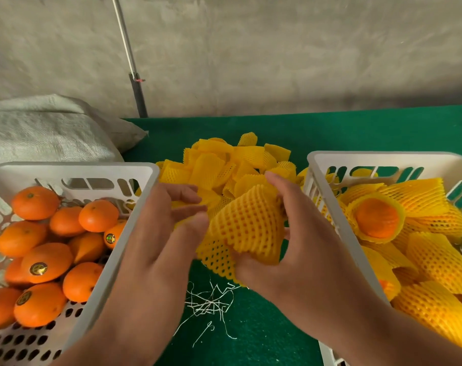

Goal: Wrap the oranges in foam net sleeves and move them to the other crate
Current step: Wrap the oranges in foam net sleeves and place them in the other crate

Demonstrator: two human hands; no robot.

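A yellow foam net sleeve (247,228) hangs above the green table between my two hands. My right hand (290,233) grips it by its right side and lower edge. My left hand (169,228) is at its left edge with the fingers spread; whether they pinch the sleeve is unclear. No orange shows inside this sleeve. A white crate (134,207) on the left holds several bare oranges (46,262). The white crate (327,196) on the right holds several wrapped oranges (377,219).
A pile of loose yellow sleeves (224,165) lies on the green table (264,334) behind my hands. White thread scraps (211,302) lie near the front. A grey woven sack (47,130) sits at the back left, and a metal pole (137,85) stands against the wall.
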